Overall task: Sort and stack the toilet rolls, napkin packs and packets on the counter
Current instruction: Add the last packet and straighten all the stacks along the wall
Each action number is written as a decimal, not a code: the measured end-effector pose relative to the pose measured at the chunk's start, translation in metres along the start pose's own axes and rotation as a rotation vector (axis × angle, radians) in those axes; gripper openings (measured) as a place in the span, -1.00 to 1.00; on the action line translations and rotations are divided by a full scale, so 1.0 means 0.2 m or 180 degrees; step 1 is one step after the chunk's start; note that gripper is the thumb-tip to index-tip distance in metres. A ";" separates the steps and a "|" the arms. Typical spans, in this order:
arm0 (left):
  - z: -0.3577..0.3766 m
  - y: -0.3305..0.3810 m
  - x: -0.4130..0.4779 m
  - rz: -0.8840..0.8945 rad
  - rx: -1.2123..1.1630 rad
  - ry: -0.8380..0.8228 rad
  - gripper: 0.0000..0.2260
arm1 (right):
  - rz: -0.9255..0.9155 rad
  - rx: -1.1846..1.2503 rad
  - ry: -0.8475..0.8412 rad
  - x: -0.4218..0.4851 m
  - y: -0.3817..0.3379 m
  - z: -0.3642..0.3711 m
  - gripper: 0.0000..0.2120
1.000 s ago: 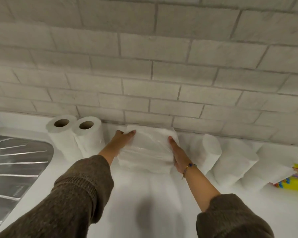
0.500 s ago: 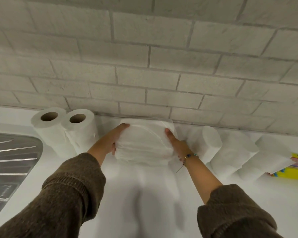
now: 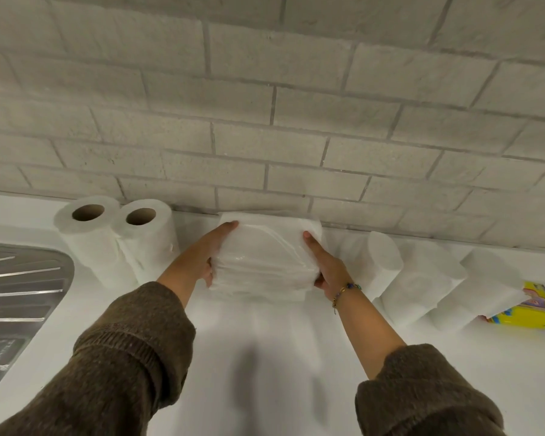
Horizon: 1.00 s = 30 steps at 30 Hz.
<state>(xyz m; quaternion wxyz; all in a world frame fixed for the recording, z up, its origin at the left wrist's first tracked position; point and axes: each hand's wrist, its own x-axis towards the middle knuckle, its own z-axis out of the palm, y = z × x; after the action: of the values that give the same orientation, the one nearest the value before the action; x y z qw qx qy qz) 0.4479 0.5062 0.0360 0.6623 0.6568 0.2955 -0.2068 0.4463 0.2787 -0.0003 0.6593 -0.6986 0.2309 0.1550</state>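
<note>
Counter (image 3: 265,357): white and smooth. The stack of wrapped napkin packs (image 3: 265,262) sat at the back against the brick wall (image 3: 265,121). It was between two upright toilet rolls (image 3: 88,240) on the left and the tipped rolls (image 3: 422,284) on the right, with the yellow packet (image 3: 526,313) far right. Left hand (image 3: 213,250) and right hand (image 3: 323,265) clamped the stack's sides, fingers flat, thumbs hooked at the front corners. Likely light and soft, with slick film, so the packs could shear. Best hold: low on both sides with an even squeeze, not the top pack alone.
</note>
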 end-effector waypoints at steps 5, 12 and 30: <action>-0.01 0.00 0.01 -0.0063 -0.0036 0.0029 -0.09 | -0.0115 0.0342 -0.0629 -0.01 0.00 0.03 -0.35; -0.03 -0.04 0.05 0.0047 -0.0150 0.0052 -0.22 | -0.0077 -0.0415 0.0300 0.00 0.00 0.09 -0.17; 0.00 -0.05 0.05 0.0069 -0.0180 0.0070 -0.24 | 0.0234 -0.0338 0.0079 0.01 -0.12 0.04 -0.04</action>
<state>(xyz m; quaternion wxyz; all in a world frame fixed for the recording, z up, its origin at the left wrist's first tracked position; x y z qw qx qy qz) 0.4484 0.5070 0.0220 0.6795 0.6431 0.3014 -0.1840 0.4614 0.2870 0.0192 0.6123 -0.7254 0.2560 0.1825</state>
